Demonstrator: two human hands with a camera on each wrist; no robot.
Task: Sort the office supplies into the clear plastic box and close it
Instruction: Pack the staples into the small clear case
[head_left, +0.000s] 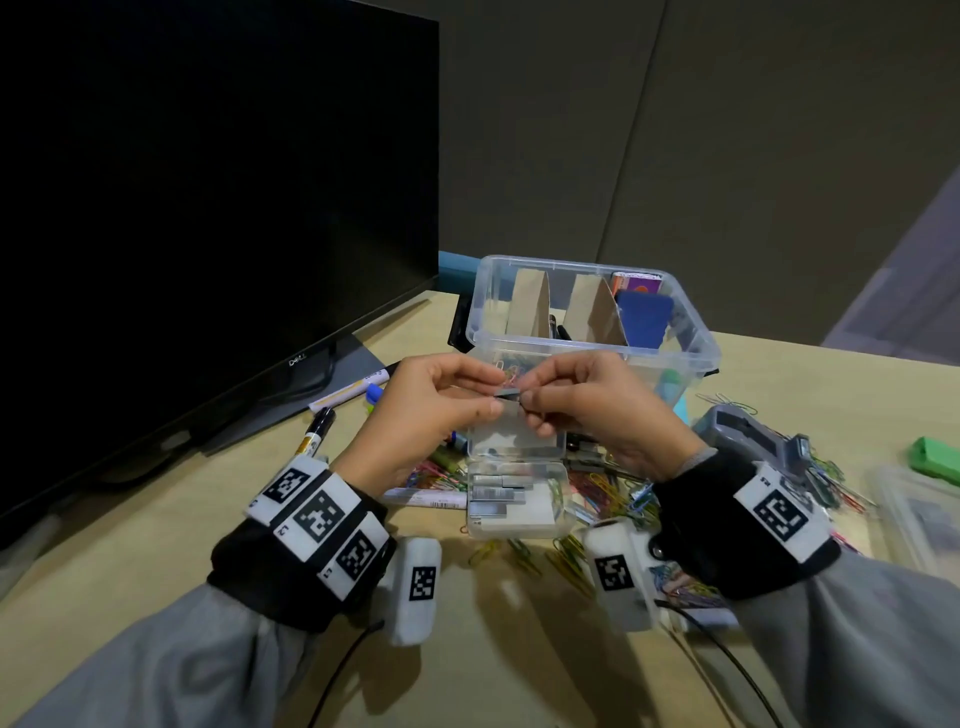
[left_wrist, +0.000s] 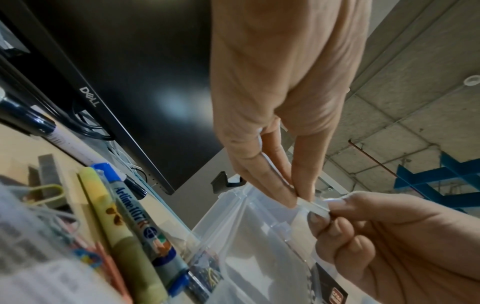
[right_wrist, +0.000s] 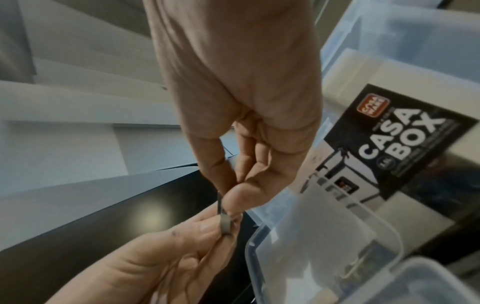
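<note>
Both hands meet in mid-air in front of the clear plastic box (head_left: 691, 353), pinching one short strip of staples (head_left: 508, 396) between them. My left hand (head_left: 441, 400) pinches its left end with thumb and forefinger; my right hand (head_left: 587, 400) pinches the right end. The strip (left_wrist: 313, 206) shows pale in the left wrist view and as a grey bar (right_wrist: 224, 218) in the right wrist view. Below the hands a small clear staple case (head_left: 514, 493) lies open with more staple strips inside. The big box holds cardboard dividers (head_left: 592, 312) and a blue item (head_left: 644, 319).
A dark monitor (head_left: 208, 208) fills the left. Markers (head_left: 348, 389) lie by its stand, with more pens (left_wrist: 122, 230) under my left wrist. Coloured paper clips (head_left: 597, 493) litter the desk around the case. A grey stapler (head_left: 753, 436) and a green object (head_left: 935, 460) sit right.
</note>
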